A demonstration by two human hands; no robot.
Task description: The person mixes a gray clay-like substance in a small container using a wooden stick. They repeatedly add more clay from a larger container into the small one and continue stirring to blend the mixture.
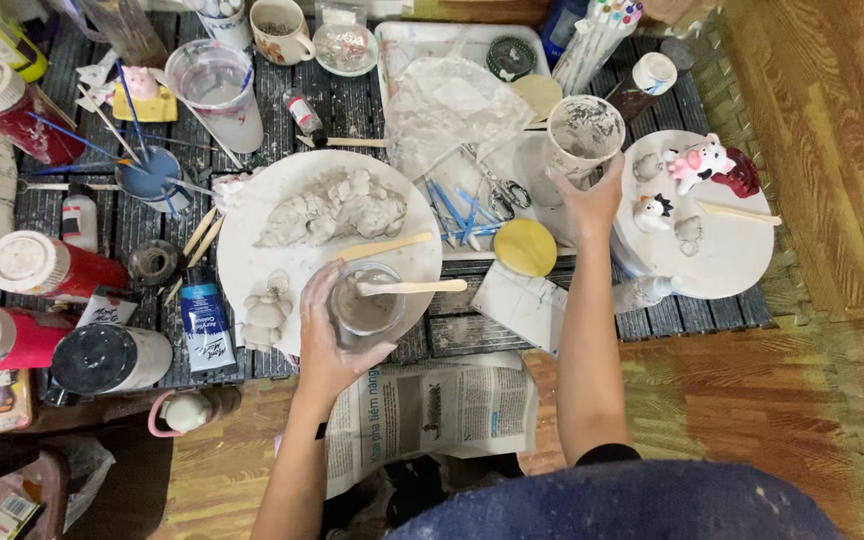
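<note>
My left hand (327, 345) grips a small clear cup (365, 305) of grey slip at the near edge of a round white board (252, 250). A wooden stick (412, 287) lies across the cup's rim. My right hand (584, 205) reaches forward and holds the base of a clay-smeared plastic cup (584, 132) beside a white tray (402, 45). A lump of grey clay (332, 208) rests on the round board, with a small clay figure (265, 312) near its front edge.
Another round board (722, 255) at right carries a pink-and-white figurine (700, 162) and small clay pieces. Blue tools (457, 212), a yellow lid (525, 247), paint jars (47, 268), a paint tube (206, 325) and brushes crowd the dark mat. Newspaper (432, 410) lies near me.
</note>
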